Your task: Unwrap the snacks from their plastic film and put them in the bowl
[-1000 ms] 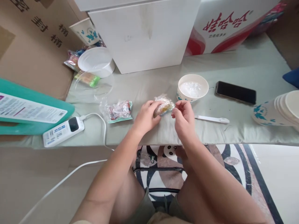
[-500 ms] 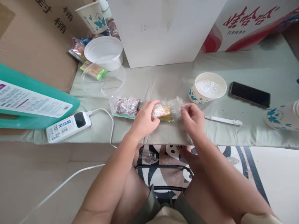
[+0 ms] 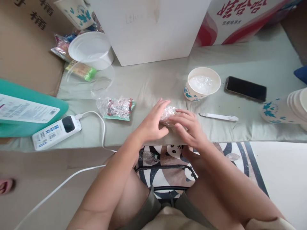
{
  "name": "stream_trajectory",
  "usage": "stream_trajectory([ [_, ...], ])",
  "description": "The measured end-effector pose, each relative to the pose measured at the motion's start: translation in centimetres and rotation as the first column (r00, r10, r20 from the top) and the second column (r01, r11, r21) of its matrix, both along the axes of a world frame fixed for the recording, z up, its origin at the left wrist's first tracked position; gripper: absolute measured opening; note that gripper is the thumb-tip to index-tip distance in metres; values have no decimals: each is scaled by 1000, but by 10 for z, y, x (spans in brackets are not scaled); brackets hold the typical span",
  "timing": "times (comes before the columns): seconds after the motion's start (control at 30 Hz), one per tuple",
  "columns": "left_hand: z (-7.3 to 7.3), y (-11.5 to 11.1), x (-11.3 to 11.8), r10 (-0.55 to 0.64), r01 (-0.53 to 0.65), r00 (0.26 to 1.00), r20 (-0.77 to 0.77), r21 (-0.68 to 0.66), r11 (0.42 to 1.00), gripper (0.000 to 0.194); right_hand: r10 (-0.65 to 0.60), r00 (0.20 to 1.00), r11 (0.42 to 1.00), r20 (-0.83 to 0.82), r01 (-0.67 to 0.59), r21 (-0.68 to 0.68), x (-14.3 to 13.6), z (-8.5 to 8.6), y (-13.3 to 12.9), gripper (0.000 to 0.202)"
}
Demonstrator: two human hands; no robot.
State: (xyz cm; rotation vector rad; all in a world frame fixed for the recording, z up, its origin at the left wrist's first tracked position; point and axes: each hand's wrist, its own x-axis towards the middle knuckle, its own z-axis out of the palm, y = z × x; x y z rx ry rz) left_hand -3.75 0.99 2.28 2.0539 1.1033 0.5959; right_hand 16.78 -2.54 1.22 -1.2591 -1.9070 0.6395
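A small packet in clear plastic wrap point(image 3: 168, 113) lies on the cloth-covered table between my hands, mostly hidden by them. My left hand point(image 3: 153, 124) rests along its left side, fingers stretched out and thumb apart. From the right, my right hand point(image 3: 190, 127) lays its spread fingers over the wrap, its thumb also apart. Farther left sits another wrapped packet point(image 3: 118, 108), reddish with a green edge, touched by neither hand. Right of my hands are a white slim cutter point(image 3: 219, 117) and a paper cup point(image 3: 202, 83) with crumpled clear plastic inside.
A black phone point(image 3: 246, 88) and stacked paper cups point(image 3: 285, 107) are at the right. To the left stand a white power strip point(image 3: 57, 132) with a cable, a green jug point(image 3: 28, 107) and a clear tub point(image 3: 91, 49). A white box point(image 3: 153, 32) stands behind.
My right hand has let go of the wrap's loose end and moved onto the packet. This packet now lies apart from the reddish one. The camera view has shifted right.
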Motion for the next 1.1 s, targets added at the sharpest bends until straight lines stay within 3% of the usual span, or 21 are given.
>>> stream_trajectory([
  [0.1,-1,2,8,31,-30,999,22,-44,999,54,-272,957,962,97,272,18,38,2,-2,27],
  [0.17,-1,1,15,166,-167,986,-19,-61,984,43,-476,838,876,266,480,53,69,-2,-3,30],
  [0.23,-2,-2,21,289,-292,954,-84,-40,955,47,-537,724,817,433,574,52,96,-9,-4,39],
  [0.33,-1,-6,22,389,-396,909,-151,-20,918,62,-514,670,796,535,606,7,121,-16,-7,31],
  [0.4,0,-5,19,439,-457,878,-188,-61,887,69,-523,693,803,496,596,15,124,-15,-10,25],
  [0.5,1,1,13,476,-510,854,-211,-148,848,78,-483,826,856,291,515,-39,108,-4,-16,20],
  [0.6,2,3,13,455,-465,885,-97,-144,874,78,-282,958,930,-54,259,-262,73,7,-23,18],
  [0.67,3,2,17,416,-411,909,12,-131,902,80,-154,951,927,-267,46,-372,48,11,-28,21],
  [0.73,3,0,20,373,-358,921,111,-137,924,80,-100,917,912,-385,-71,-405,30,10,-29,25],
  [0.9,-5,1,19,392,-380,862,321,-104,919,46,-142,895,916,-423,-44,-400,15,1,-21,28],
  [1.1,-9,2,14,402,-415,835,376,-50,908,41,-202,901,889,-384,4,-458,-1,9,-14,26],
])
